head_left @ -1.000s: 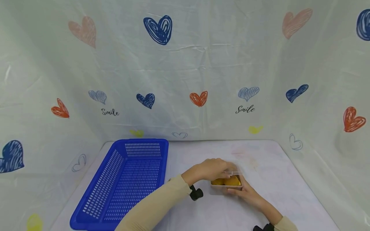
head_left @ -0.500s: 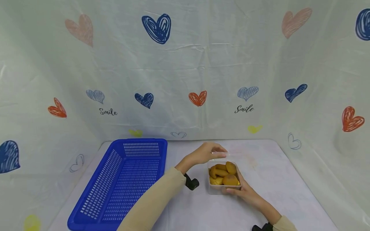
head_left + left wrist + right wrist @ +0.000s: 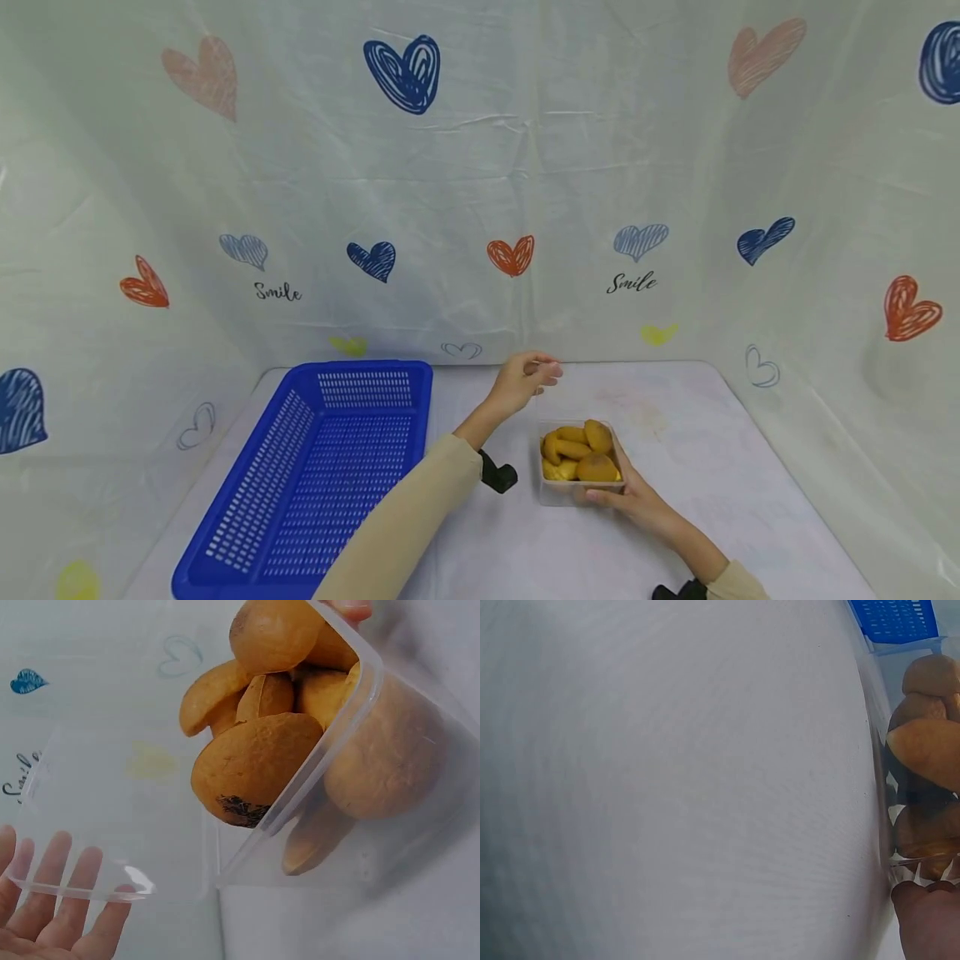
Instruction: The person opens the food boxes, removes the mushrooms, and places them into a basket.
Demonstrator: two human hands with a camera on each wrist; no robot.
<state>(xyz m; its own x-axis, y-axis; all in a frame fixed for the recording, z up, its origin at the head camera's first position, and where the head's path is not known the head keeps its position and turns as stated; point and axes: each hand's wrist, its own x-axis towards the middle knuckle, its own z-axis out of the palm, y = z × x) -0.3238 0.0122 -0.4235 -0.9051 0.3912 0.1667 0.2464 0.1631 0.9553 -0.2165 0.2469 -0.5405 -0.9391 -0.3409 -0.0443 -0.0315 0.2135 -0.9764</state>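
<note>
A clear plastic box (image 3: 546,492) stands on the table, filled with several yellow-brown rounded pieces (image 3: 596,467); one shows a black mark in the left wrist view. My right hand (image 3: 637,496) grips the box's right side, its thumb along the near wall and its other fingers mostly hidden behind. The transparent lid (image 3: 112,817) is swung up at the far side of the box. At its edge is my left hand (image 3: 521,382), pinching it between thumb and forefinger, with the other fingers (image 3: 71,870) seen through and past the plastic.
To the left lies a large blue slotted basket (image 3: 427,400), with nothing seen inside. White table covering (image 3: 720,467) spreads around the box. Behind rises a white curtain (image 3: 450,167) printed with hearts.
My left hand has moved up, away and a little left with the lid, which has swung open and uncovered the pieces. My right hand keeps its grip on the box.
</note>
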